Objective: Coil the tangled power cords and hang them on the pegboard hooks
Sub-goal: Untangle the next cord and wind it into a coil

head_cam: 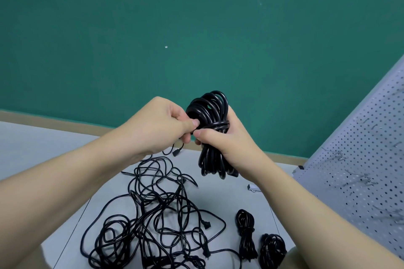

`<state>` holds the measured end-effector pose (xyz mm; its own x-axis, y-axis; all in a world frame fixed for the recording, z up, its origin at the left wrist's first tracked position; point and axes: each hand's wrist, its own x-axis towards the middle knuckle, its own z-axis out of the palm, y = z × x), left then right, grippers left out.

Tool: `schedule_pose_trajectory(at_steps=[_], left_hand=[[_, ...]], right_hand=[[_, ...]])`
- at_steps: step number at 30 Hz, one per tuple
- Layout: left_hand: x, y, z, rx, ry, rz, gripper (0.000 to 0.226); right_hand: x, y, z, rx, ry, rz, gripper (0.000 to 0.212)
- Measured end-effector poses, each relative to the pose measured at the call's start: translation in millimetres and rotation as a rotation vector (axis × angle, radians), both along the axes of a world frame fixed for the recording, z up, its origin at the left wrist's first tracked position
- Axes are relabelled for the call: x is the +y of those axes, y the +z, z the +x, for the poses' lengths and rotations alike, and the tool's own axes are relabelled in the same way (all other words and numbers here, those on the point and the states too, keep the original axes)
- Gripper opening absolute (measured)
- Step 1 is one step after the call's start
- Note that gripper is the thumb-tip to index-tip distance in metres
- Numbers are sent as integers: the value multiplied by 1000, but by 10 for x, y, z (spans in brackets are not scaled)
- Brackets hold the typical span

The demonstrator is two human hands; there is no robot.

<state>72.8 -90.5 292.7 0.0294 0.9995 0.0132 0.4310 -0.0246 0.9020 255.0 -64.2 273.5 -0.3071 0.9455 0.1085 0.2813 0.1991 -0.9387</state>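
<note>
1. The right hand (220, 140) grips a coiled black power cord (213, 133) around its middle, fingers curled round the bundle and thumb across the front. The coil is held upright, off the desk, in front of the green wall (196, 28).
2. The left hand (168, 122) pinches at the wrap that runs crosswise round the coil's waist, thumb and fingers closed on the cord just left of the right thumb. The two hands touch or nearly touch there.
3. Loops stand out above the right hand and hang below it; the wrap binds them at the centre.
4. A thin black lead with a small plug (176, 152) hangs just under the left hand; I cannot tell which cord it belongs to.
5. On the grey desk (43, 148), near and below the hands, lies a tangled heap of black cords (150, 220), loose and overlapping.
6. To the right of the tangle, near the lower edge, lie two smaller bundled cords side by side: a slim one (246, 233) and a rounder one (273, 249).
7. The pegboard (360, 148) leans along the right side, pale and perforated, with several wire hooks (336, 156) on it. No cord is seen on the hooks.
</note>
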Motion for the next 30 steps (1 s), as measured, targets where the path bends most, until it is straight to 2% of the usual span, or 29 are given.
schedule_pose_trajectory(at_steps=[5, 9, 11, 17, 20, 23, 26, 28, 30], left_hand=[[15, 8, 7, 7, 40, 29, 41], [-78, 36, 64, 187, 62, 328, 27], [-115, 40, 54, 236, 23, 394, 26], [-51, -13, -65, 41, -68, 103, 33], [-15, -36, -146, -10, -147, 46, 37], [-7, -79, -157, -46, -141, 32, 39], [-4, -160, -75, 60, -84, 54, 35], [-14, -192, 4, 235, -7, 151, 32], [-13, -182, 20, 292, 45, 239, 21]], right_hand=[[-46, -56, -61, 60, -7, -54, 56], [-51, -21, -107, 135, 36, -101, 59], [-58, -27, -107, 116, 31, -99, 58], [-142, -54, -134, -20, -43, -16, 59], [-149, -43, -152, -28, -38, -4, 59], [-146, -25, -138, -50, -18, 13, 56], [-147, -46, -135, -47, -13, -9, 51], [-139, -87, -170, -31, -42, -41, 53], [-106, -112, -192, 17, -66, -76, 55]])
